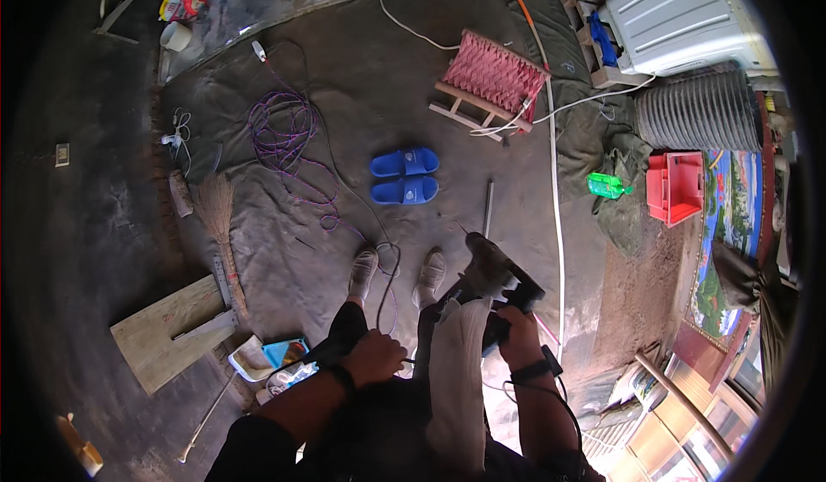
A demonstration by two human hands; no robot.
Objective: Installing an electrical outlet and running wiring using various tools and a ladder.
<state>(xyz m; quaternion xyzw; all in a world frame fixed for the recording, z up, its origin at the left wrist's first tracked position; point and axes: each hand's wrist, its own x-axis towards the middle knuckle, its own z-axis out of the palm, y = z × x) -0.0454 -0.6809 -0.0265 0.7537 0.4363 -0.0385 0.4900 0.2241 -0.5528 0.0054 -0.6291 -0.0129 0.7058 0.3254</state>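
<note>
Dark power drill with a thin bit (490, 270) in front of me, bit pointing away, just right of my light grey shoes (363, 272). My right hand (519, 336) wraps its handle. Long off-white cloth strip (458, 379) hangs beside it. My left hand (375, 357) is a closed fist around a thin black cord (379, 312). Farther out: blue slippers (404, 191), coiled purple cord (282, 127), red woven-seat wooden stool (495, 71), green plastic packet (606, 186), red plastic crate (675, 188).

"What covers the floor (637, 288)?"
"A creased dark cloth (499, 168), across the middle."
"Any furniture?"
"A stool (492, 76) with a pink woven seat, far side, right of centre."
"Where is it brightest?"
"Near right, by framed panes (731, 422)."
</note>
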